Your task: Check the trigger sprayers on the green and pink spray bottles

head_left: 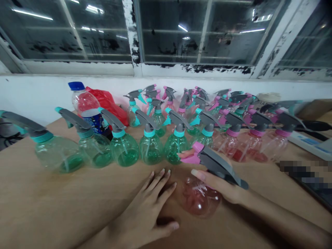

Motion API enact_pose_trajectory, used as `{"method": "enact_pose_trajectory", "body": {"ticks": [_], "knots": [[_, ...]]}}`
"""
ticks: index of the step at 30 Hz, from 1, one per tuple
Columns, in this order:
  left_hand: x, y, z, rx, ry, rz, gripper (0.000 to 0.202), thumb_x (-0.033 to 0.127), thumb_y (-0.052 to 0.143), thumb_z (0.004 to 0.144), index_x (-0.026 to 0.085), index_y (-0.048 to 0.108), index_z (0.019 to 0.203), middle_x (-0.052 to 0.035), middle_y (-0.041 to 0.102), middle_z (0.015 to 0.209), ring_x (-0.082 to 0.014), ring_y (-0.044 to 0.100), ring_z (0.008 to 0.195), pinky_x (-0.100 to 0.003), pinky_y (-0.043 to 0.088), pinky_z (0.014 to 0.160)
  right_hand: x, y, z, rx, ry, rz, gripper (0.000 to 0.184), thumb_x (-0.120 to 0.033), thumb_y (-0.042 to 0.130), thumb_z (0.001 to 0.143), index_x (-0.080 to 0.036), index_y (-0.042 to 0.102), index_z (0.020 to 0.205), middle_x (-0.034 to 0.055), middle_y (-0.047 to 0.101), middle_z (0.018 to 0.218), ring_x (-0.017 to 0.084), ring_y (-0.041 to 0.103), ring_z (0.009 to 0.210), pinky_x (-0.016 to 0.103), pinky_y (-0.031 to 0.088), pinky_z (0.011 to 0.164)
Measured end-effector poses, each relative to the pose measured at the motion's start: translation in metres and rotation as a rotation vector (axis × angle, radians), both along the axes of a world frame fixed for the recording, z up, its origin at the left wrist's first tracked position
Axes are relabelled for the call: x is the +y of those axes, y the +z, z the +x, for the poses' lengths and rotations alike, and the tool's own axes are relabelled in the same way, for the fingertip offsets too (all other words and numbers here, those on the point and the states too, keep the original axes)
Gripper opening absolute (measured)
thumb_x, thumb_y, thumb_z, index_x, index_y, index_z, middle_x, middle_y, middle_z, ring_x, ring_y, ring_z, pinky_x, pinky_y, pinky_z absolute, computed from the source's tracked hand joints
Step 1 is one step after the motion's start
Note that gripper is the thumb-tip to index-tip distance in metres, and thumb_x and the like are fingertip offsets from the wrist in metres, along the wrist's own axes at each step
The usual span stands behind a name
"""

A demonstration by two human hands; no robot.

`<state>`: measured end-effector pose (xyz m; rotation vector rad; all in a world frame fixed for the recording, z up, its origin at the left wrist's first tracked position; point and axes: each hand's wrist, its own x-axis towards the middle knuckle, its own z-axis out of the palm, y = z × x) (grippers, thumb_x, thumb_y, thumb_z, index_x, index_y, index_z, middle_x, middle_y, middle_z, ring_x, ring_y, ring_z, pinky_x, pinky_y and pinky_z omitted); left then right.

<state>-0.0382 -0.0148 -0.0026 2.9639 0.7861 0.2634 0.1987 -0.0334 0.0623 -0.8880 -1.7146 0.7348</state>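
My right hand [225, 186] is closed round the grey and pink trigger head [215, 163] of a pink spray bottle [199, 199], which is tilted toward me on the wooden table [52, 207]. My left hand [147, 207] lies flat on the table just left of that bottle, fingers stretched out and apart, holding nothing. Directly behind both hands stands a row of green spray bottles [150, 147] with teal collars and grey triggers.
Pink spray bottles [249, 143] continue the row to the right, with several more bottles of both colours behind, up to the white wall. A water bottle with a blue cap [85, 107] and a red plastic bag [109, 102] stand at the back left. Dark objects lie at the right edge.
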Motion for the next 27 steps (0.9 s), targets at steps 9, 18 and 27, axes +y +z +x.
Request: {"method": "enact_pose_trajectory", "body": {"ticks": [9, 18, 27], "knots": [[0.002, 0.002, 0.000, -0.015, 0.001, 0.061, 0.072, 0.062, 0.050, 0.086, 0.017, 0.036, 0.141, -0.0111, 0.032, 0.148, -0.0315, 0.027, 0.135, -0.049, 0.025, 0.108, -0.001, 0.003, -0.002, -0.103, -0.101, -0.007, 0.027, -0.034, 0.066, 0.078, -0.022, 0.066, 0.101, -0.0007, 0.067, 0.080, 0.015, 0.060, 0.062, 0.030, 0.050, 0.059], [0.010, -0.010, -0.003, -0.048, -0.003, 0.150, 0.074, 0.060, 0.050, 0.087, 0.024, 0.025, 0.146, -0.0067, 0.026, 0.150, -0.0295, 0.031, 0.134, -0.046, 0.024, 0.108, -0.027, 0.000, 0.014, -0.237, -0.250, 0.038, 0.025, -0.041, 0.072, 0.073, -0.020, 0.062, 0.082, 0.0001, 0.063, 0.080, 0.017, 0.058, 0.074, 0.031, 0.048, 0.070], [0.012, -0.017, 0.010, -0.046, 0.073, 0.204, 0.067, 0.058, 0.054, 0.084, 0.031, 0.036, 0.142, -0.0034, 0.036, 0.146, -0.0310, 0.041, 0.127, -0.047, 0.029, 0.106, -0.060, 0.014, 0.056, -0.212, -0.370, -0.033, 0.021, -0.036, 0.071, 0.075, -0.018, 0.064, 0.083, 0.0010, 0.069, 0.081, 0.018, 0.064, 0.077, 0.031, 0.048, 0.071]]}}
